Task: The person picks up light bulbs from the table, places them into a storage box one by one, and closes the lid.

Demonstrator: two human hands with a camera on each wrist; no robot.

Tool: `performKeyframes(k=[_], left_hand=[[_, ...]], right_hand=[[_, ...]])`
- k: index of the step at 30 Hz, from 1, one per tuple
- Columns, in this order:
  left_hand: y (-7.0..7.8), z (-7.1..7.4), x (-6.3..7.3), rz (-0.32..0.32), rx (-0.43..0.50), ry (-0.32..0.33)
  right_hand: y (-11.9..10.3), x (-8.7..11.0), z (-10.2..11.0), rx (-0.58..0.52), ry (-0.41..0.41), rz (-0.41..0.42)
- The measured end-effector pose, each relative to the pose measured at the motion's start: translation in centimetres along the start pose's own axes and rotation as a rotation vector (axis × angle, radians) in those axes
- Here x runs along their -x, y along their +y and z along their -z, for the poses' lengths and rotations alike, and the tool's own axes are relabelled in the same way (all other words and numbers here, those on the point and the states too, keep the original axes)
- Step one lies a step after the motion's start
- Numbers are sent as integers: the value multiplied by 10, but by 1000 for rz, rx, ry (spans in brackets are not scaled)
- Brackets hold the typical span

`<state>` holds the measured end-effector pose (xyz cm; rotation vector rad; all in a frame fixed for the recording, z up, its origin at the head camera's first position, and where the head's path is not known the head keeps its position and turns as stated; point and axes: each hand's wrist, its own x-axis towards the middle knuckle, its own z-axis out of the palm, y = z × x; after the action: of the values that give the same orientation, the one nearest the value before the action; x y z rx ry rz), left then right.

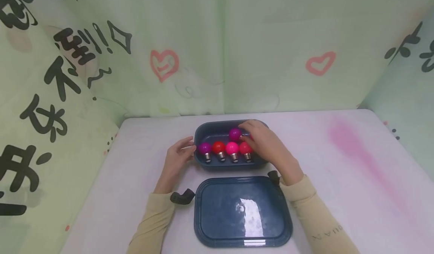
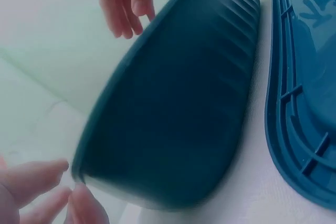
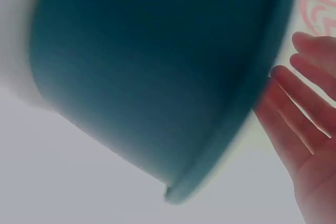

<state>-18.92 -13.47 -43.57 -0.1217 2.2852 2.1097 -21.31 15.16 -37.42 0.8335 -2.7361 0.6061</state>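
Observation:
A dark blue box (image 1: 203,133) stands in the middle of the white table and holds several coloured bulbs. A purple bulb (image 1: 205,148), a red bulb (image 1: 218,147), a pink bulb (image 1: 232,147) and another red bulb (image 1: 245,147) lie in a row. A second purple bulb (image 1: 234,134) lies behind them. My right hand (image 1: 259,137) reaches over the box's right side, fingers straight, fingertips at the back purple bulb. My left hand (image 1: 178,156) rests relaxed at the box's left rim (image 2: 79,166). The wrist views show the box wall (image 3: 157,61), with my left fingers (image 2: 37,184) by it.
The box's dark blue lid (image 1: 242,210) lies flat on the table just in front of the box, between my forearms. Green printed cloth walls stand behind and at both sides. The white table (image 1: 339,163) has a pink stain at the right.

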Motion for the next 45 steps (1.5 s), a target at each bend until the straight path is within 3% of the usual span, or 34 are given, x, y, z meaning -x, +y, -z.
performKeyframes(k=[5, 21, 27, 34, 45], left_hand=[[6, 5, 6, -2, -21, 17], [17, 23, 28, 7, -100, -45], [19, 28, 38, 11, -133, -67], [19, 32, 50, 28, -151, -94], [4, 39, 64, 63, -130, -151]], right_hand=[[-3, 7, 7, -9, -13, -26], [4, 47, 29, -40, -18, -82], [4, 64, 37, -138, -23, -127], [4, 78, 44, -216, -92, -233], [6, 102, 40, -279, -102, -308]])
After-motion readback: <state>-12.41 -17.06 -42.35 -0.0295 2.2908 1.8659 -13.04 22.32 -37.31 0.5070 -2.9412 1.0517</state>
